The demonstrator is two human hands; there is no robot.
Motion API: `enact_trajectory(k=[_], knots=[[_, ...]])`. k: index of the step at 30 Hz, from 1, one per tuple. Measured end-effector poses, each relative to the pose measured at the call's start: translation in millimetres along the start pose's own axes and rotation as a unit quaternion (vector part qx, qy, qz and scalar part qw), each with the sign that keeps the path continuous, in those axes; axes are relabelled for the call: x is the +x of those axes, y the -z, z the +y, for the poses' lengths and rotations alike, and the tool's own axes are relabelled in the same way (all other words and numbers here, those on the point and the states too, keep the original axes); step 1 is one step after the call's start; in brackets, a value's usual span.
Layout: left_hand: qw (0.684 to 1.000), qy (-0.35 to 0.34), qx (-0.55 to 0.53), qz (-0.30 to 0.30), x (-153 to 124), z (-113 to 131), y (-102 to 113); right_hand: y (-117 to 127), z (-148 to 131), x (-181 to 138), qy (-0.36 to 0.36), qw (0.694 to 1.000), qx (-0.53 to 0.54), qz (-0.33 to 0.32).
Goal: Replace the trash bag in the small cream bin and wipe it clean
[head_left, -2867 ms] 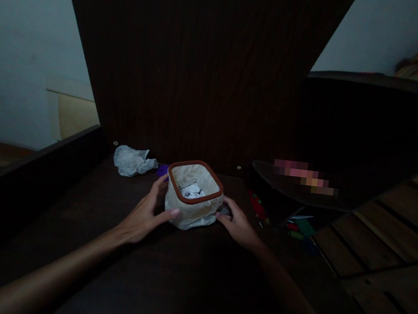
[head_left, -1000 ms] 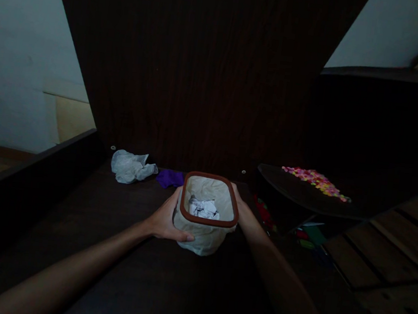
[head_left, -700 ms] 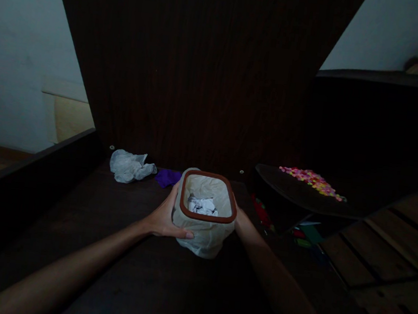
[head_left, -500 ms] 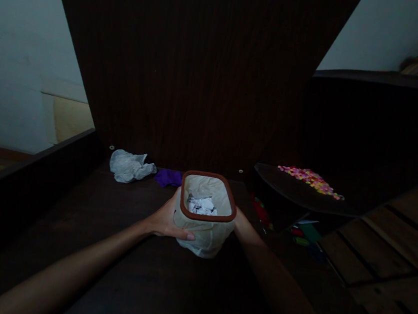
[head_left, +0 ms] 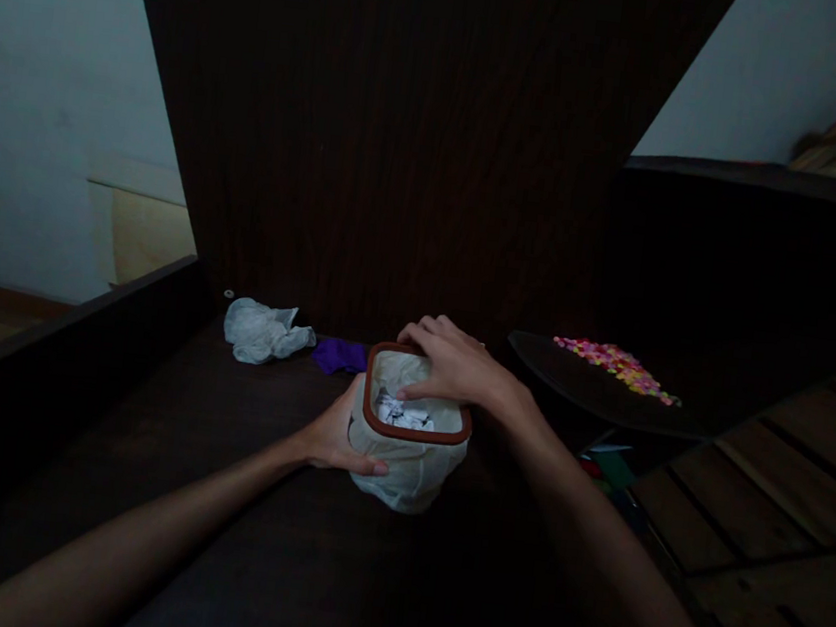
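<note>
Near bin (head_left: 407, 473): purple bundle (head_left: 340, 355), white bag (head_left: 265, 333) | left hand (head_left: 332, 437) gripping bin | right hand (head_left: 453, 366) astride rim (head_left: 411, 435), grip unclear

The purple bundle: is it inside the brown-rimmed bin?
No, the purple bundle lies outside the brown-rimmed bin, on the dark surface to its left.

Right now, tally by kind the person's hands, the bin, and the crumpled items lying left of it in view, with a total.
Left hand and right hand: 2
Bin: 1
White crumpled item: 1
Purple crumpled item: 1
Total: 5
</note>
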State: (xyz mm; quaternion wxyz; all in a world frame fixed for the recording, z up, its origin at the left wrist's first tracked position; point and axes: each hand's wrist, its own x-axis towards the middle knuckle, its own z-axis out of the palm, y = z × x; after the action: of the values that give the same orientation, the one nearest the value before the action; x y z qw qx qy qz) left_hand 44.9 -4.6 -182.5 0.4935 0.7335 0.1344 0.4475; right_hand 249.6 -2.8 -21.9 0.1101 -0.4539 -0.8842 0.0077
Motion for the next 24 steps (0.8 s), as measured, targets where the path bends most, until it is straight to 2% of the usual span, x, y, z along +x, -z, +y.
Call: enact_trajectory(k=[2, 5, 11, 16, 20, 24], knots=[[1.0, 0.002, 0.01, -0.004, -1, 0, 1, -4, -10, 5, -0.029, 0.992, -0.119, -0.034], [1.0, 0.004, 0.007, -0.003, -1, 0, 2, -7, -13, 10, -0.063, 0.985, -0.153, -0.055], [1.0, 0.013, 0.016, 0.002, -4, -5, 4, 17, -8, 0, -0.078, 0.989, -0.117, -0.055], [1.0, 0.01, 0.015, 0.003, -5, -5, 4, 21, -2, -14, -0.107, 0.994, -0.011, 0.023], [1.0, 0.012, 0.016, 0.005, -5, -3, 4, 12, 0, -21, -0.133, 0.991, 0.016, -0.025], [1.0, 0.018, 0.004, 0.003, -5, -3, 3, 9, 0, -17, -0.117, 0.991, 0.038, -0.051]])
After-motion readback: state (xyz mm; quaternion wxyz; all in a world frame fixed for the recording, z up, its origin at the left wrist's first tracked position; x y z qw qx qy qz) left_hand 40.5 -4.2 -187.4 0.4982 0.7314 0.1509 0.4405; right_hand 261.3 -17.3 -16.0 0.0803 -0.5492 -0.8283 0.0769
